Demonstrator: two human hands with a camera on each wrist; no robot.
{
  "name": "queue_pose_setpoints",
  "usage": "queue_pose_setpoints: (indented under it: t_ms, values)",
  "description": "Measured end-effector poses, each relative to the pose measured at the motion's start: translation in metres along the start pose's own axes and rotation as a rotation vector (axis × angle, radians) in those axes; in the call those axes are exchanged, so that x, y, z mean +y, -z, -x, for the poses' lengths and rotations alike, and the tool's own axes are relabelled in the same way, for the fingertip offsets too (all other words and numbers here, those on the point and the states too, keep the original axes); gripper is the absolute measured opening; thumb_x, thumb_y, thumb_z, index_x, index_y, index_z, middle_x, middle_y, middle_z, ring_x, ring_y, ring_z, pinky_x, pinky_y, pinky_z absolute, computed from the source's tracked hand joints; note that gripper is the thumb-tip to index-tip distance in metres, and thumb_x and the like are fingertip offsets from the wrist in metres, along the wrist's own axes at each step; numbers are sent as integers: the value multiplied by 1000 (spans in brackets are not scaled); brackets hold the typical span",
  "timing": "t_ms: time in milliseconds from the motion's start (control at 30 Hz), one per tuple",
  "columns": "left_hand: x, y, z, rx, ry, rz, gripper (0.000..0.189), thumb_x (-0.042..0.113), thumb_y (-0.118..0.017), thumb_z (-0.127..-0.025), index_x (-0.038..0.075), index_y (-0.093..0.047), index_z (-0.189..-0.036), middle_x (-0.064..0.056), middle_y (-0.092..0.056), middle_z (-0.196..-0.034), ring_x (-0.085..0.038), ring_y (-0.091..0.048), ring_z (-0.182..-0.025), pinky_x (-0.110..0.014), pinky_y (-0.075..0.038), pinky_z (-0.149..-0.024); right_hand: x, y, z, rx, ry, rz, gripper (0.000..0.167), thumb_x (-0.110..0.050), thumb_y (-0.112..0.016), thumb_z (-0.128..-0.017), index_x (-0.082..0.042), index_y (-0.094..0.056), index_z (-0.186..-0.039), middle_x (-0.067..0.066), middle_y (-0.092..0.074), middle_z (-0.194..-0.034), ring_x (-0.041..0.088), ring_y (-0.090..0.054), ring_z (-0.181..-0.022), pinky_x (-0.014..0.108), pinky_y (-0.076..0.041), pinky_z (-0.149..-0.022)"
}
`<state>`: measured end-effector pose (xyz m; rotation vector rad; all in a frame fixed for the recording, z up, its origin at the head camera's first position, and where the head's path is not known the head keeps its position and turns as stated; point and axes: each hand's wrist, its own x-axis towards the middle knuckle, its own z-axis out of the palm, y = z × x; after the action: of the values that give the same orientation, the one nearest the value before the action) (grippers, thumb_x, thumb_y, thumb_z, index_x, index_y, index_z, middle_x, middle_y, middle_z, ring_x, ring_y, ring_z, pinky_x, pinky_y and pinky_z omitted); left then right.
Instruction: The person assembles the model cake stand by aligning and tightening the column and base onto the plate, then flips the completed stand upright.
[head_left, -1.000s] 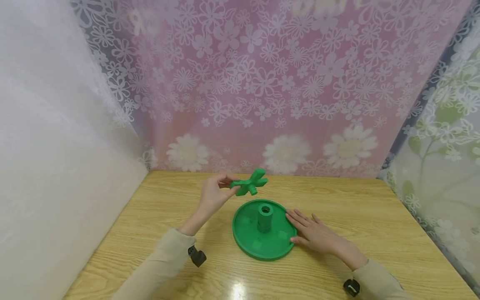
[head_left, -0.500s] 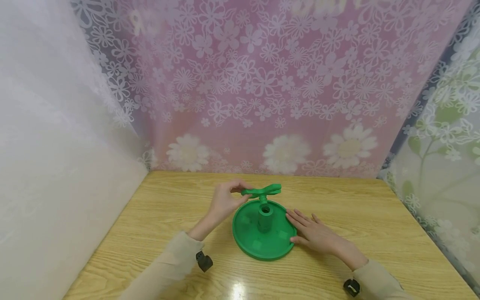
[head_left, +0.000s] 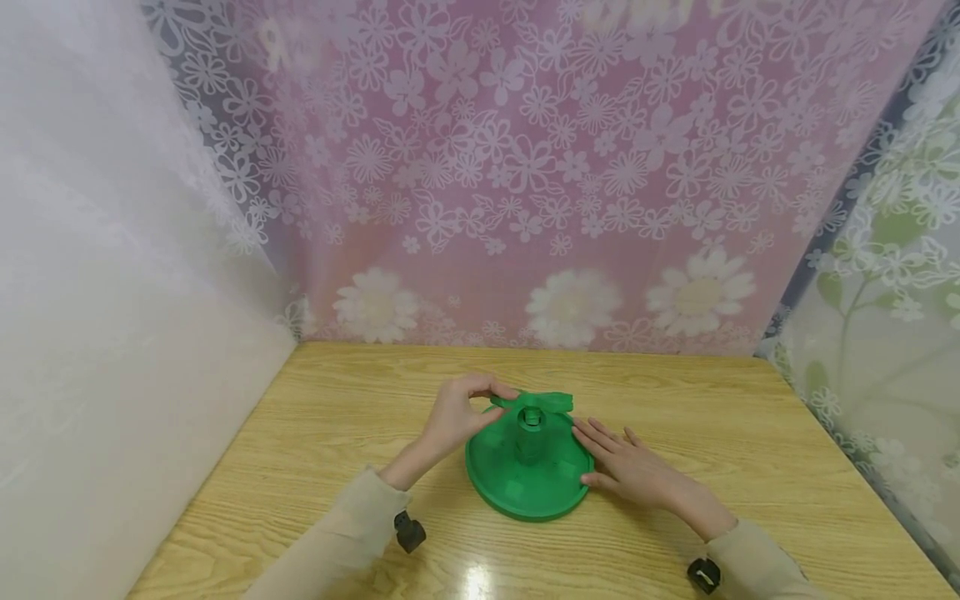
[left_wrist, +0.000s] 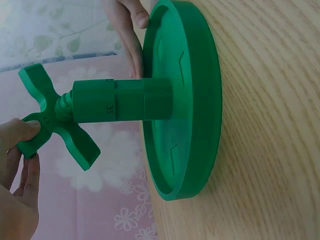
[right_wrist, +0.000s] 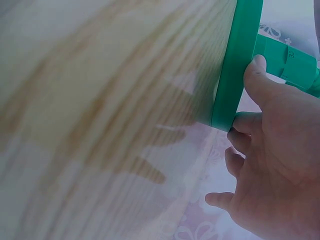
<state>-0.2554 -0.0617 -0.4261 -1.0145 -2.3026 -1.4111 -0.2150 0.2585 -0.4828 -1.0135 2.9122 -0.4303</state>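
My left hand (head_left: 453,417) pinches one arm of a green star-shaped knob (left_wrist: 77,142) between thumb and fingers. The knob's threaded stem (left_wrist: 64,106) sits at the mouth of a green column (left_wrist: 100,100), partly inside it, with some thread still showing. That column rises from the middle of a round green base (head_left: 525,507) with a raised rim, lying flat on the table. At the base's right side, my right hand (head_left: 637,473) rests against the rim, fingers extended and spread, thumb (right_wrist: 257,65) on the rim's edge.
All of this stands on a wood-grain table (head_left: 360,375). Behind it hangs a pink flowered curtain (head_left: 480,292), with a white wall (head_left: 150,333) on the left and a leaf-patterned curtain (head_left: 885,317) on the right.
My left hand has brought the star knob rightward and down from above the base, turning its stem downward, into the column's mouth. The right hand and the base have stayed put.
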Motion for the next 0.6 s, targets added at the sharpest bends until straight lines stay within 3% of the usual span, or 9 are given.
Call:
queue_pose_setpoints:
  t_ms: [267,600]
  values:
    - [-1,1,4,-94,32,67,20,-3,-76,-89,13,-78,-101,-1,-73,-112,-19,-66,-112,-32,-58,-95,-1,0,0,-29,-22,-13,75,-48,-56,-102,-6,-32,-159,17,-28,-164,42,-26,-149,79,-21,-110]
    - [-6,0,9,-119,12,157,20,7,-82,-85,11,-77,-104,-4,-73,-114,-21,-67,-112,-42,-58,-95,2,-2,0,3,5,5,74,-47,-56,-102,-8,-31,-160,17,-30,-163,40,-28,-149,80,-24,-107]
